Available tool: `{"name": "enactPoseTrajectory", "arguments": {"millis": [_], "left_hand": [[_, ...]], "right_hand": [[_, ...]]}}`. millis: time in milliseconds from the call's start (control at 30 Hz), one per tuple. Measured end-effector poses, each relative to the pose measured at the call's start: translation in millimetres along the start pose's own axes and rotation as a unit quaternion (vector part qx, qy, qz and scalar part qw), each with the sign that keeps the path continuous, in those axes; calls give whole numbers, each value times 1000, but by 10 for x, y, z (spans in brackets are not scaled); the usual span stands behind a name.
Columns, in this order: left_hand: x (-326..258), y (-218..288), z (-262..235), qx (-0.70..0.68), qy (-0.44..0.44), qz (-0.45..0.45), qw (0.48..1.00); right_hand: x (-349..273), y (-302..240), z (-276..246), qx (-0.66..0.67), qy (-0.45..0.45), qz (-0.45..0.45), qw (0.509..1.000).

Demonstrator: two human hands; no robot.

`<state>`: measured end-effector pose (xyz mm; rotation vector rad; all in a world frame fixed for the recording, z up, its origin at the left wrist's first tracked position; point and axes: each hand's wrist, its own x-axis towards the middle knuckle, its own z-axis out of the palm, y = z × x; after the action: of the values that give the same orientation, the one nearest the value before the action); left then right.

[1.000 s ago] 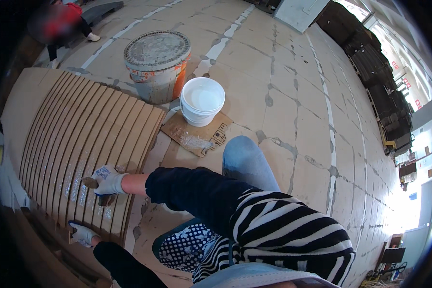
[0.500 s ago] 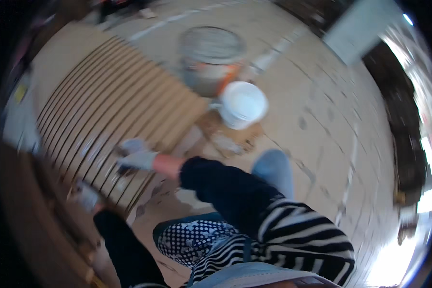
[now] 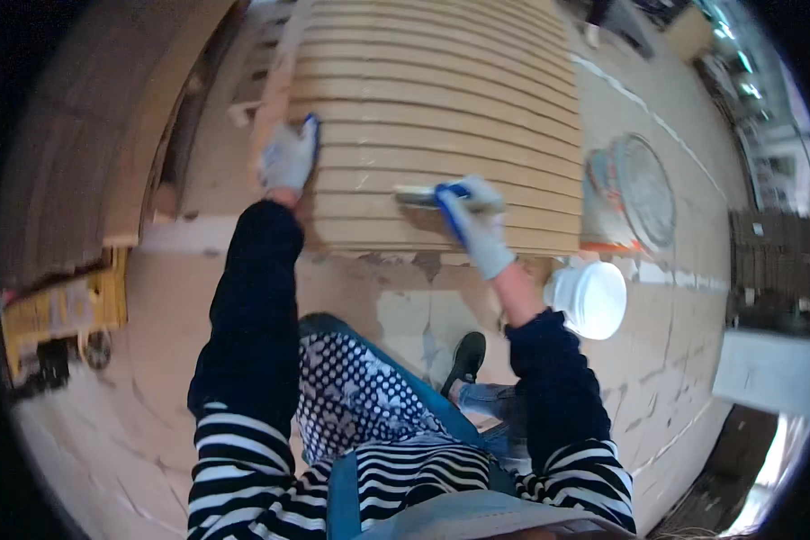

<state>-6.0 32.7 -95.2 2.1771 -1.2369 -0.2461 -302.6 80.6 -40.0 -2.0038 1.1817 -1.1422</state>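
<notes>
My right hand (image 3: 479, 220), in a white glove with blue fingertips, grips a flat brush (image 3: 416, 194). The brush points left, over overlapping brown cardboard sheets (image 3: 459, 126) whose edges form many parallel rows. Wet-looking shiny streaks show on the sheets left of the brush. At the left edge of the sheets rests my left hand (image 3: 288, 160), gloved the same way, its thumb apart and pointing away from me. It holds nothing that I can see, and its other fingers are partly hidden.
A white bucket (image 3: 589, 299) stands on the floor at right, with a larger lidded bucket (image 3: 634, 198) beyond it. Tall cardboard stacks (image 3: 81, 117) rise at left, above a yellow wheeled cart (image 3: 67, 306). A wooden pallet (image 3: 247, 103) shows behind my left hand.
My view has turned, so the rows now run across in front of me. My left hand has come to the sheets' left edge. The brush in my right hand now shows clearly.
</notes>
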Motion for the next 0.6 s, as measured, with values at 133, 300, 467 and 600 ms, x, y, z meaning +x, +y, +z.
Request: {"name": "enactPoseTrajectory", "arguments": {"millis": [133,300,467,600], "left_hand": [[-101,90,-134,44,-30,-54,997],[-42,-18,58,-6,28,7,1000],[7,-39,126,12,47,17,999],[-40,-122,14,25,8,-23,999]], "right_hand": [[650,4,141,210,36,79,974],[1979,138,515,-144,34,-94,985],[1923,322,765,-366,-11,-116,923],[498,-172,783,-163,-146,-137,966]]}}
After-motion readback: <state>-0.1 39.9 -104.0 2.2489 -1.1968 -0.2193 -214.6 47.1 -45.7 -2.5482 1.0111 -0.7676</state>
